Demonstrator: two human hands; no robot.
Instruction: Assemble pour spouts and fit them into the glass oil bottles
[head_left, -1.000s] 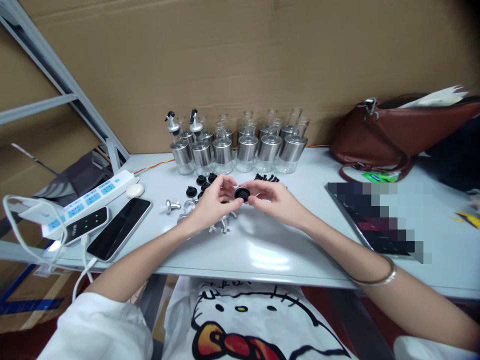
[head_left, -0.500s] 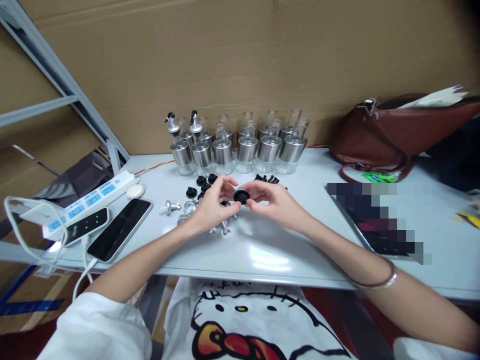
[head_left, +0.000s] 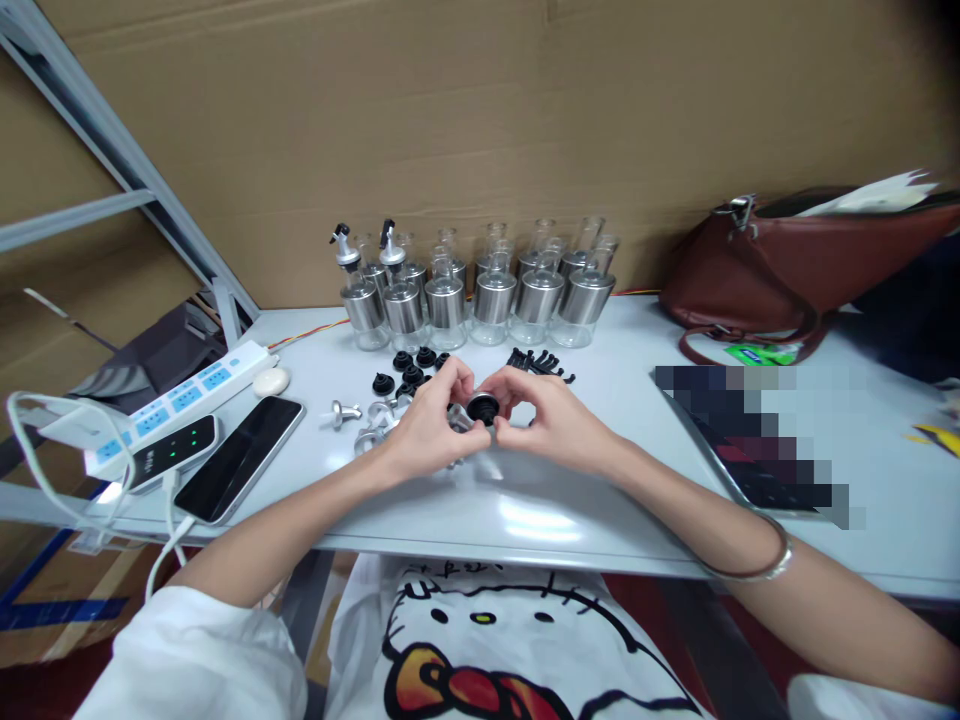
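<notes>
Between my two hands is a bottle pourer stopper (head_left: 484, 407), with a silver rim and a black ribbed plug facing me. The fingers of my left hand (head_left: 435, 425) close on its left side, and my right hand (head_left: 551, 420) pinches it from the right. Black ribbed stoppers (head_left: 403, 362) lie in a group just beyond my left hand. Silver pourer spouts (head_left: 367, 440) are scattered beside and partly behind that hand. Small black caps (head_left: 544, 362) lie in a pile beyond my right hand.
Glass bottles with steel sleeves (head_left: 495, 297) stand in rows at the back; two carry pourers. On the left are a power strip (head_left: 187, 395), a phone (head_left: 241, 460) and a white round object (head_left: 271, 382). A brown bag (head_left: 817, 265) and a pixelated dark device (head_left: 742, 450) are on the right.
Both hands have come slightly lower and nearer together with the stopper. My fingers have shifted their hold around its rim, and more of the black caps behind now show.
</notes>
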